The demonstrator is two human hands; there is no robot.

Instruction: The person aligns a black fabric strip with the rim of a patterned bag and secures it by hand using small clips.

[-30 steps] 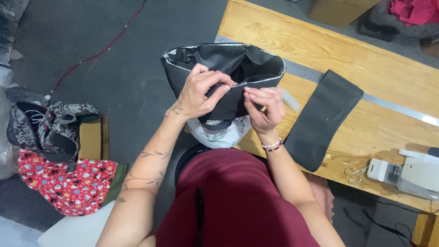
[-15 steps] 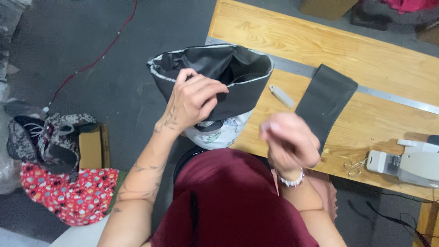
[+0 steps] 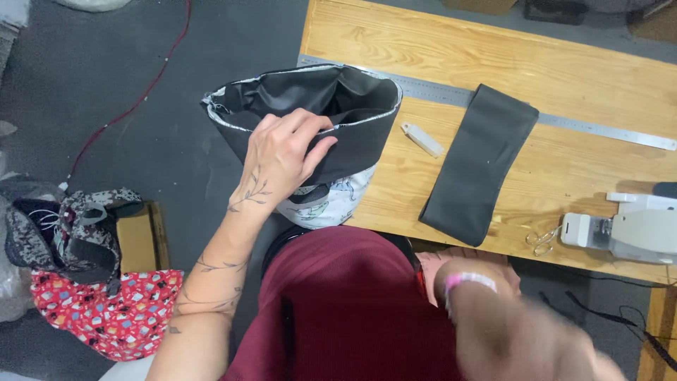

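My left hand (image 3: 282, 156) grips the near rim of a black fabric bag (image 3: 352, 106) with a patterned white outer layer, held open and upright at the edge of the wooden table (image 3: 564, 77). My right hand (image 3: 522, 339) is low in view at the bottom right, blurred, away from the bag; I cannot tell whether it holds anything. A folded strip of black fabric (image 3: 479, 162) lies on the table to the right of the bag. A small white rectangular piece (image 3: 422, 138) lies between bag and strip.
A long metal ruler (image 3: 599, 130) runs across the table. A white sewing machine (image 3: 635, 226) and small scissors (image 3: 541, 240) sit at the table's right edge. On the floor at left lie patterned bags, one dark (image 3: 70, 226) and one red (image 3: 106, 310), and a red cord (image 3: 141, 99).
My right hand left the bag's rim and dropped down to the lower right. My left hand kept its hold on the bag, which stays open.
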